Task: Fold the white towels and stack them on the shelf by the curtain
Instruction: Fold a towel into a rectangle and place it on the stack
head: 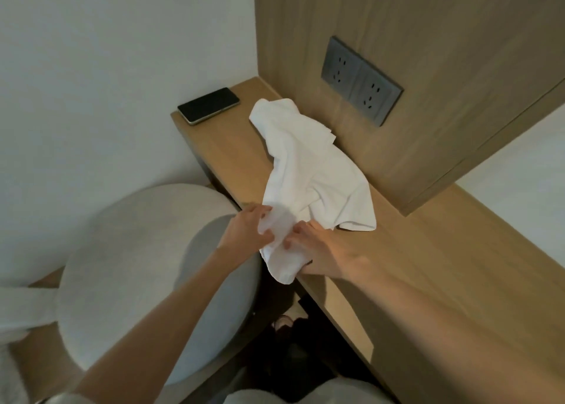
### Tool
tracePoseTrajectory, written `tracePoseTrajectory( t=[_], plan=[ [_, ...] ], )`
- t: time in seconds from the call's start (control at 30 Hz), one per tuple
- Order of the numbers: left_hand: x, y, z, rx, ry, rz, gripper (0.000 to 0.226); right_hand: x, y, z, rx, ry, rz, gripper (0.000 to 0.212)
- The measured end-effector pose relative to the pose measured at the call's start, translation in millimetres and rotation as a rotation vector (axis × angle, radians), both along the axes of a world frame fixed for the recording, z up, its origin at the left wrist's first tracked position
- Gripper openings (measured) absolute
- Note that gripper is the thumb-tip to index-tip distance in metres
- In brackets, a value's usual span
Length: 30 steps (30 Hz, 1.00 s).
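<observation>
Wooden shelf [443, 266], white towel [318, 177]

A grey round stool [137, 266] stands below the shelf's front edge. The towel lies crumpled on the shelf, near end over that edge, where my left hand [247, 229] and right hand [324, 251] both pinch it. A black phone [208, 105] lies at the shelf's far end.

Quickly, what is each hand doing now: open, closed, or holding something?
Left hand: closed, pinching the near end of the white towel.
Right hand: closed, gripping the same end of the towel.
</observation>
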<state>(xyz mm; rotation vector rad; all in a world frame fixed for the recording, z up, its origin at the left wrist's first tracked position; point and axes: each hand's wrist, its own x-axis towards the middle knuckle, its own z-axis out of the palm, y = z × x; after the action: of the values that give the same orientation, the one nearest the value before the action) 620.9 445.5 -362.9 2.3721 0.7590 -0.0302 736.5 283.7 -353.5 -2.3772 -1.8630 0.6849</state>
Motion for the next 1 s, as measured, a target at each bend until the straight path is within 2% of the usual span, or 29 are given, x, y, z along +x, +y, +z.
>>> tracePoseTrajectory(
  t=[0.1, 0.27, 0.4, 0.53, 0.6, 0.7, 0.77, 0.9, 1.0],
  plan=[
    [-1, 6, 1, -0.01, -0.009, -0.006, 0.05, 7, 6, 0, 0.057, 0.189, -0.051, 0.031],
    [-2, 4, 9, -0.13, -0.097, 0.207, 0.034, 17, 2, 16, 0.133, 0.369, -0.328, 0.025],
    [-4, 7, 31, -0.277, -0.256, 0.334, 0.024, 19, 6, 49, 0.328, 0.306, -0.481, 0.022],
    [0, 23, 70, -0.186, -0.374, 0.401, 0.027, 26, 10, 102, 0.607, 0.207, -0.69, 0.021],
    [7, 29, 97, -0.206, -0.507, 0.439, 0.026, 28, 14, 132, 0.822, 0.201, -0.802, 0.026],
    [20, 31, 134, -0.293, -0.727, 0.419, 0.025, 26, 19, 169, 1.032, 0.211, -0.838, 0.019],
    [28, 34, 148, -0.258, -0.701, 0.41, 0.029, 24, 18, 180, 1.101, 0.174, -0.841, 0.019],
    [24, 39, 145, -0.153, -0.412, 0.418, 0.037, 24, 6, 174, 1.042, 0.168, -0.915, 0.023],
    [15, 38, 140, -0.246, -0.396, 0.406, 0.038, 24, -4, 169, 0.993, 0.192, -1.001, 0.028]
  ],
)
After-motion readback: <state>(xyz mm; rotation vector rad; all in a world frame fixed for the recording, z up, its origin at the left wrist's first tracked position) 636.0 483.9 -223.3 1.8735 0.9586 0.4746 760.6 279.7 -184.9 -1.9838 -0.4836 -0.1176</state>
